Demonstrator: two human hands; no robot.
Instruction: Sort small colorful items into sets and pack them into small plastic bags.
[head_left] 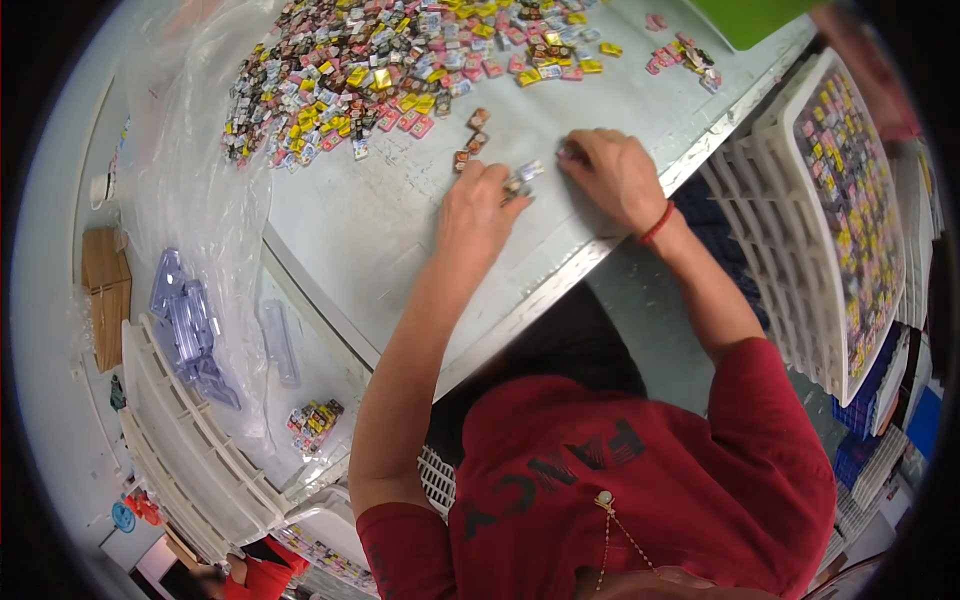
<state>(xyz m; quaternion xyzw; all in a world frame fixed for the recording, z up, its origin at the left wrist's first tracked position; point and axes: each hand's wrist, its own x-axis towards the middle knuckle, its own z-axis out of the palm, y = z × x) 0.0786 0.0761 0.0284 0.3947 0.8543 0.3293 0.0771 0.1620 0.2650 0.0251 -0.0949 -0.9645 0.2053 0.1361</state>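
Note:
Over the pale worktable (370, 215), my left hand (475, 215) is closed, its thumb and fingers pinching small block-like printed pieces (516, 186). A whitish piece (531, 170) lies at its fingertips, and a short row of brown pieces (477, 140) lies just beyond. My right hand (615, 180), with a red bracelet at the wrist, is a little to the right. Its fingers curl together around a small pinkish piece (568, 156), mostly hidden. Beyond both hands spreads a large heap of similar pieces (370, 70) in yellow, pink, white and dark colours.
A small group of pieces (685, 60) lies near a green board (750, 18) at the far right. White stacked trays (770, 190) stand right of the table, the outermost full of pieces. On the left are clear plastic sheeting (190, 140), clear plastic parts (190, 325) and more white trays (190, 430).

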